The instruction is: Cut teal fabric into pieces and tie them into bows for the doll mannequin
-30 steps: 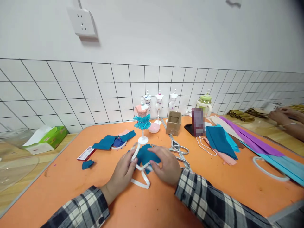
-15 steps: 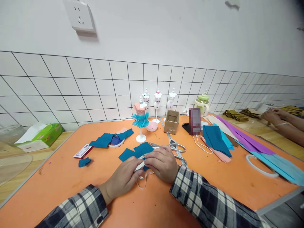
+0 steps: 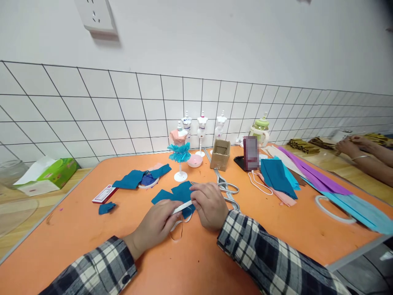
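Note:
My left hand (image 3: 156, 225) and my right hand (image 3: 209, 205) meet over the orange table (image 3: 92, 237), both pinching a white strip of tape (image 3: 181, 207). The strip lies across a piece of teal crepe paper (image 3: 175, 194), and its loose end loops down onto the table (image 3: 176, 231). Large metal scissors (image 3: 229, 189) lie just right of my right hand. A small mannequin stand wearing a pink and teal paper dress (image 3: 179, 151) stands behind the paper.
Three bare white mannequins (image 3: 202, 125), a pink dish (image 3: 195, 160), a small cardboard box (image 3: 220, 155), teal scraps (image 3: 135, 179) and a tape roll (image 3: 333, 205) sit around. Crepe sheets (image 3: 316, 176) lie right. A green tissue box (image 3: 46, 176) is left. Another person's hands (image 3: 353, 145) work far right.
The long white loop that hung between my hands has been gathered in; both hands now pinch a short stretch of it against the teal paper. The view has tilted slightly.

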Demonstrator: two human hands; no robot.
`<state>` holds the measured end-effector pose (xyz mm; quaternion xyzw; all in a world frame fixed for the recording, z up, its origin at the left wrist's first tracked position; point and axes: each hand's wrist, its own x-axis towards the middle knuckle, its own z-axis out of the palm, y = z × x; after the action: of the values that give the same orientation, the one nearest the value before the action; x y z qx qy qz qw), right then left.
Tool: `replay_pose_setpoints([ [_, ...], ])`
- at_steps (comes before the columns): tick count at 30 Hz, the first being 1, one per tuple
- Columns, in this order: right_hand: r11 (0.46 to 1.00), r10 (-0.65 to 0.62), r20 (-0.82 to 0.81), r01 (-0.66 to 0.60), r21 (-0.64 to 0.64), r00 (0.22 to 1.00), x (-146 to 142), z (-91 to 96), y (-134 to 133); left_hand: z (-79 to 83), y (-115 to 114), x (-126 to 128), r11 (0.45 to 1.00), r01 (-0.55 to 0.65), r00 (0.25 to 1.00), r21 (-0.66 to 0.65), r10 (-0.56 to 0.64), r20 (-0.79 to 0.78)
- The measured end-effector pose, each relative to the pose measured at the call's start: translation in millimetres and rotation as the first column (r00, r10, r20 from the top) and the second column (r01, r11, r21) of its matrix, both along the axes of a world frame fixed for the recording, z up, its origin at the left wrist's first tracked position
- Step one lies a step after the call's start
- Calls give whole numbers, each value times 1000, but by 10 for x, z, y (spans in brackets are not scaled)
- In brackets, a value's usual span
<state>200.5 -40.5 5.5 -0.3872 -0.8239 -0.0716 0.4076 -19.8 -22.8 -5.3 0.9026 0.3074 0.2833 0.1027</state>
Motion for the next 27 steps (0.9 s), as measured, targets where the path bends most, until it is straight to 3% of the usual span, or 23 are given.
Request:
replay_pose_setpoints([
  [8, 998, -16, 78, 21, -67, 997, -20, 8, -2, 73, 48, -56, 939, -125, 983, 320, 160, -88],
  [13, 996, -9, 75, 16, -93, 997, -44, 2, -12, 103, 33, -62, 935, -152, 971, 320, 201, -127],
  [21, 972, -66, -12, 61, -227, 998, 7, 8, 24, 29, 79, -73, 961, -139, 986, 239, 156, -53],
  [27, 947, -69, -54, 48, -317, 996, 19, -5, 44, 11, 111, -65, 974, -116, 988, 196, 134, -82],
])
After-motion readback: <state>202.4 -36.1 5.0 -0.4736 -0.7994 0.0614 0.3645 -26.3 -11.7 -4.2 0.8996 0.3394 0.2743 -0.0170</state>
